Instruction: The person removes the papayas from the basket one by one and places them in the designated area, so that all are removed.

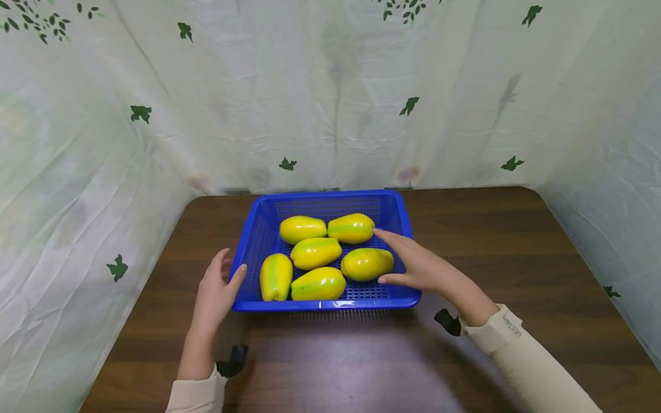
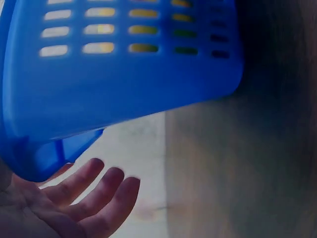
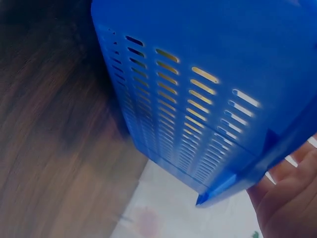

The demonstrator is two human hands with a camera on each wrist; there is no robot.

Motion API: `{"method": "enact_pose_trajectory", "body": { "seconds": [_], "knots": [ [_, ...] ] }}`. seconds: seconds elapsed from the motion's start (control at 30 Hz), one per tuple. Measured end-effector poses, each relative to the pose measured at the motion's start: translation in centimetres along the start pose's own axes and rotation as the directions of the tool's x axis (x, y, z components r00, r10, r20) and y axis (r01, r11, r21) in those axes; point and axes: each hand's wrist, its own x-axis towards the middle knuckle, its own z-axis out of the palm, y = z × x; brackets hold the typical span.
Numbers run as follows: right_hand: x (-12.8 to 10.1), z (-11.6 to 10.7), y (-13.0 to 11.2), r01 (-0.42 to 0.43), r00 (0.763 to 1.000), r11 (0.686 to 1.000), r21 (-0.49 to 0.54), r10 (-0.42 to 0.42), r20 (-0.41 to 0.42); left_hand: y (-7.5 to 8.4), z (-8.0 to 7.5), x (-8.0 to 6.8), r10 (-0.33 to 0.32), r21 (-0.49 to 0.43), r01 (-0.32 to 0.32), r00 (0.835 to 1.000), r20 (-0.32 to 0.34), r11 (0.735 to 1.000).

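A blue plastic basket (image 1: pixel 325 306) with slotted walls sits on the table, holding several glossy yellow-green fruits that look like papayas. At its left rim is my left hand (image 1: pixel 214 292), thumb at the rim and the other fingers outside; the left wrist view shows those fingers (image 2: pixel 106 201) spread and loosely bent beside the basket wall (image 2: pixel 124 84). My right hand (image 1: pixel 420 264) reaches over the right rim with fingers extended. Its fingertips are right by the back-right papaya (image 1: pixel 351 228), and its thumb is near the front-right papaya (image 1: pixel 367 264). Neither hand grips anything.
The brown wooden table (image 1: pixel 330 355) extends around the basket. A pale curtain (image 1: pixel 320 103) with green bird and leaf prints hangs behind it and along both sides. Dark wrist straps (image 1: pixel 233 360) show below each hand.
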Motion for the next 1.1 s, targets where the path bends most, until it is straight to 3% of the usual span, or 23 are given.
{"method": "enact_pose_trajectory", "body": {
  "seconds": [0.13,0.37,0.7,1.1],
  "knots": [
    [0.8,0.1,0.0,-0.018,0.999,1.0,0.013,0.017,0.03,-0.5,0.5,0.0,-0.056,-0.148,0.06,0.998,0.029,0.987],
    [2.2,0.2,0.0,-0.039,0.996,0.999,0.0,0.039,0.081,-1.0,1.3,-0.4,-0.136,-0.372,0.146,0.989,0.052,0.917],
    [4.1,0.4,0.0,-0.036,0.99,0.999,0.003,0.035,0.137,-1.1,1.7,-0.4,-0.181,-0.454,0.175,0.983,0.03,0.873],
    [5.1,0.9,0.1,-0.055,0.973,0.998,0.023,0.048,0.226,-1.2,1.8,-0.4,-0.187,-0.447,0.181,0.982,0.03,0.876]
  ]
}}
